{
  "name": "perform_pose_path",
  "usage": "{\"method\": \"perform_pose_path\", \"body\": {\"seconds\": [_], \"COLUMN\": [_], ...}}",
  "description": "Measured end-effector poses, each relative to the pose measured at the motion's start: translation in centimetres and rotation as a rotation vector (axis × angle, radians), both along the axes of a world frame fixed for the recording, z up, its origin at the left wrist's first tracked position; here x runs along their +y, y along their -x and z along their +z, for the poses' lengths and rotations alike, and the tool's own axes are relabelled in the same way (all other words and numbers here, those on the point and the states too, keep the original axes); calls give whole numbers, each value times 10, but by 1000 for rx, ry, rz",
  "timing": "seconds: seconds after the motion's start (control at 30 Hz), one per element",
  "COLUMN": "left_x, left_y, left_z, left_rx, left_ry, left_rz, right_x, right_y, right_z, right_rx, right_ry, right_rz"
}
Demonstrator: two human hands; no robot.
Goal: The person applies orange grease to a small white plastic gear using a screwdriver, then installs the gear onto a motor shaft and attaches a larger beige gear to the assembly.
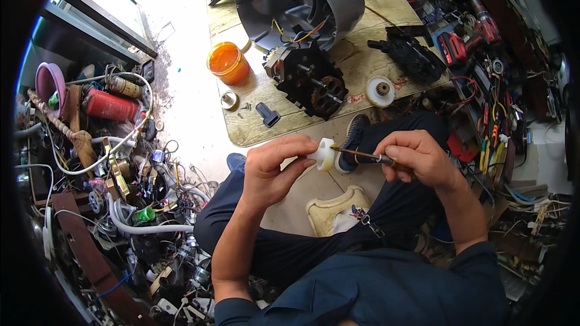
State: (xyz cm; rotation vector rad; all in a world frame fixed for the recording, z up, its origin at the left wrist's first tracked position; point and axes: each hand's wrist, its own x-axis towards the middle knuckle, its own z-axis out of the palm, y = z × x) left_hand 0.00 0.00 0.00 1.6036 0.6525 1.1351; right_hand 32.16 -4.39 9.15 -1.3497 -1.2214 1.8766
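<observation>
Your right hand pinches the handle end of a slim tool, its long axis pointing left and slightly away from you. The tip lies at the right side of the white plastic part, whether touching you cannot tell from here. Your left hand grips that part from its left between thumb and fingers, nearer to it than the right. Beyond, on the worktop, sit a white gear, black gearbox and orange jar; farther back, a grey housing.
</observation>
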Motion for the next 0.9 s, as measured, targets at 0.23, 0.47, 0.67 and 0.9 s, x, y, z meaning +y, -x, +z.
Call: {"method": "perform_pose_path", "body": {"seconds": [0.23, 0.47, 0.67, 0.9], "left_x": [0, -1, -2, -2], "left_y": [-1, -2, 0, -1], "left_z": [-4, -7, -10, -6], "left_rx": [-15, -30, -64, -25], "left_ry": [-32, -4, 18, 4], "left_rz": [6, -11, -20, -16], "right_x": [-5, -10, -15, -17], "right_y": [-1, 9, 9, 15], "right_z": [7, 3, 11, 0], "right_rx": [138, -64, -9, -215], "right_ry": [122, -247, -142, -516], "right_rz": [17, 164, -53, 41]}}
